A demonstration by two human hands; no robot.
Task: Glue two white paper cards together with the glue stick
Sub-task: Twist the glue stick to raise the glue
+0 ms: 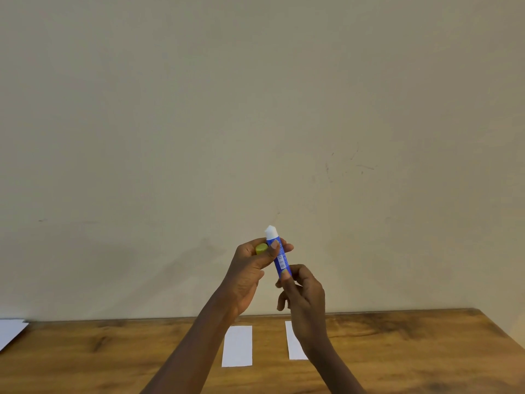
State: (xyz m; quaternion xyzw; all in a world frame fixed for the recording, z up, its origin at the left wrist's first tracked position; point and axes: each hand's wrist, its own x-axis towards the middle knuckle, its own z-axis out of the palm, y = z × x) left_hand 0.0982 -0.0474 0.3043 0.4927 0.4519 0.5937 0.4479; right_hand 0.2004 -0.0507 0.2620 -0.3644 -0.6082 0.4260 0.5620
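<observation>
I hold a blue glue stick (280,258) upright in front of the wall, its white glue tip bare at the top. My left hand (250,275) grips the upper barrel and also keeps the yellow-green cap (261,248) tucked against its fingers. My right hand (304,294) pinches the stick's bottom end. Two white paper cards lie side by side on the wooden table (397,351) below: the left card (237,346) in full view, the right card (294,344) partly hidden by my right wrist.
A white sheet (10,331) lies at the table's far left edge. The table's back edge meets a plain beige wall (255,109). The table's right corner shows at the right.
</observation>
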